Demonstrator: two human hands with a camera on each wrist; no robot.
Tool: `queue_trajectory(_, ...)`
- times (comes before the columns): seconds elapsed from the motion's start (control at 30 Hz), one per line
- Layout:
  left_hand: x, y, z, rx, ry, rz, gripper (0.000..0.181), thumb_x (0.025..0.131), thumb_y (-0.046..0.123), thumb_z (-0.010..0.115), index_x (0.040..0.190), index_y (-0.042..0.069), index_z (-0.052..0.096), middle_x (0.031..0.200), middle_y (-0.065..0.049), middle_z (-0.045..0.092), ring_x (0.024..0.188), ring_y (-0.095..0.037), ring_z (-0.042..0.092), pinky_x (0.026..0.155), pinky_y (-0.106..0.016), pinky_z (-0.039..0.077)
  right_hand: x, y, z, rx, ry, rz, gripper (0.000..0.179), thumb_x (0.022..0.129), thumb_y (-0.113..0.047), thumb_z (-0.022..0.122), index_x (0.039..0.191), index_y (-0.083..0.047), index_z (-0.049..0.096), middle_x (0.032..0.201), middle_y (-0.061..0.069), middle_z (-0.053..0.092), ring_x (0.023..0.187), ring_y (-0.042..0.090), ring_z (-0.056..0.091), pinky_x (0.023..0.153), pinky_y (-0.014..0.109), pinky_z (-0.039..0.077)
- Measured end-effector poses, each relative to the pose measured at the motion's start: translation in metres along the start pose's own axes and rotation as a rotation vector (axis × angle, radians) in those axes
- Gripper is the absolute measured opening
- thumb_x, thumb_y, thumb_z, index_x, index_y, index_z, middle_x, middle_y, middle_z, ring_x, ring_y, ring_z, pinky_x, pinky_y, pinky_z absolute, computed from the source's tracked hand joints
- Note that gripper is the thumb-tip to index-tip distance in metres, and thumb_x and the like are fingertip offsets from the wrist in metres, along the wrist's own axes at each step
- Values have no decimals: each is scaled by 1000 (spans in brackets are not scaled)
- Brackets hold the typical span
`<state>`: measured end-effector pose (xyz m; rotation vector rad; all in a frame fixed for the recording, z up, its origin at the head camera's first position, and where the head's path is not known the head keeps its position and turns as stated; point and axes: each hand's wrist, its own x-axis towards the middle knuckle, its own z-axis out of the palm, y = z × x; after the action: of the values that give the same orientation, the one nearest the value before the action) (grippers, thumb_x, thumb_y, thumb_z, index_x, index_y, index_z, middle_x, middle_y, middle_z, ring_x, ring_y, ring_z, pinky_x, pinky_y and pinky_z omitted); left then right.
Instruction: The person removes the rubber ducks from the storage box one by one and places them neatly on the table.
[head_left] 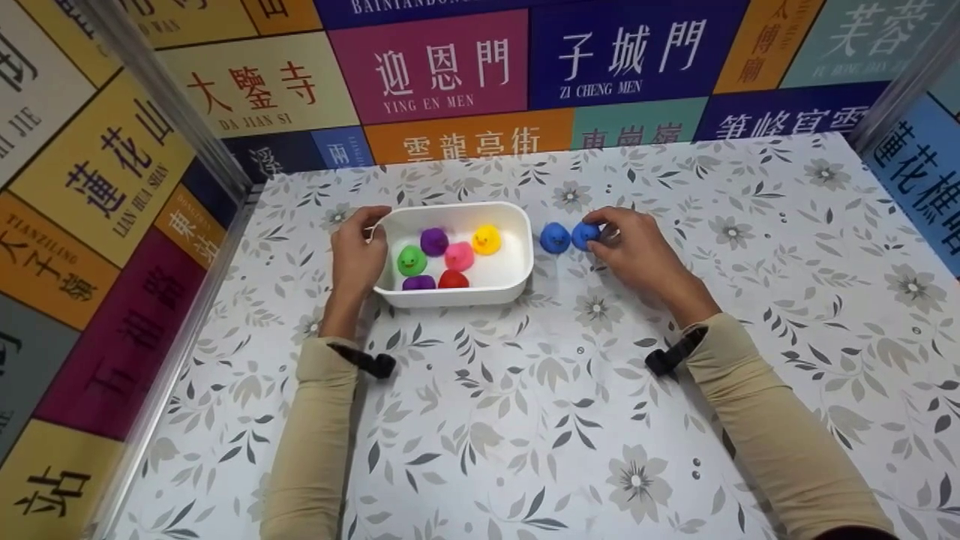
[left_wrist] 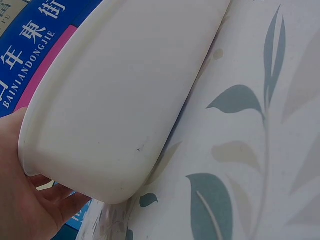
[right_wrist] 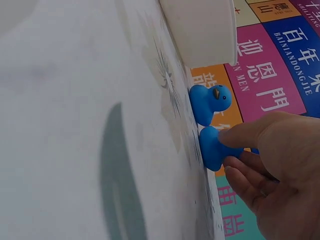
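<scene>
A white plastic basin [head_left: 457, 298] holds several small rubber ducks, among them a green duck [head_left: 411, 260], a pink duck [head_left: 459, 256] and a yellow duck [head_left: 486, 240]. My left hand [head_left: 360, 251] grips the basin's left end, thumb at the rim in the left wrist view. To the right of the basin, my right hand [head_left: 634, 247] pinches a blue duck [right_wrist: 212, 149] between thumb and fingers, low at the tabletop. Another blue duck [right_wrist: 210, 102] stands between that one and the basin, with no hand on it.
Inside the basin are also two purple ducks, one a purple duck [head_left: 433, 241] at the back, and a red duck [head_left: 453, 280] by the front wall. A floral cloth [head_left: 525, 420] covers the table. Panels with lettering [head_left: 442, 67] rise behind and at both sides.
</scene>
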<state>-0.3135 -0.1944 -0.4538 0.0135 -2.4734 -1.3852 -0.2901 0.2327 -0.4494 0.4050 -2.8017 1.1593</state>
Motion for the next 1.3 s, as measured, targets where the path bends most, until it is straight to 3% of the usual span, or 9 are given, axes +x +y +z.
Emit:
queue_trajectory(0.4,1,-1,0,-11,-1,6,35,104,3,56,134,8,74,131,-13,77,118,-27,71,108,-41,52,0,-1,0,12,-18,7,37,97,-5,78,133,-4,70,130,16,72,106,32,71,95,47,57)
queue_trajectory(0.57,0,-1,0,-16,5,20,35,103,2,56,133,7,74,131,-14,78,119,-28,71,108,-41,53,0,-2,0,26,-20,11,37,97,-5,78,134,-5,71,130,15,72,104,31,71,91,40,57)
queue_trajectory(0.8,0,-1,0,-11,3,14,35,104,3,56,133,8,74,130,-13,78,115,-28,72,106,-41,54,-1,0,-2,-2,-27,-43,35,99,-5,75,133,-1,70,131,20,72,110,37,71,96,51,57)
queue_trajectory(1.13,1,-2,0,-11,1,11,35,103,3,56,133,7,74,130,-12,78,118,-26,72,108,-40,53,0,1,-2,4,-25,-32,35,99,-6,76,133,-3,70,131,19,72,110,36,70,95,51,57)
queue_trajectory(1.3,1,-1,-1,-6,-2,11,34,104,3,57,133,7,74,131,-13,77,119,-27,71,108,-40,53,-1,1,-1,-16,-25,-40,47,98,-12,79,142,-5,66,136,19,70,108,35,69,102,53,50)
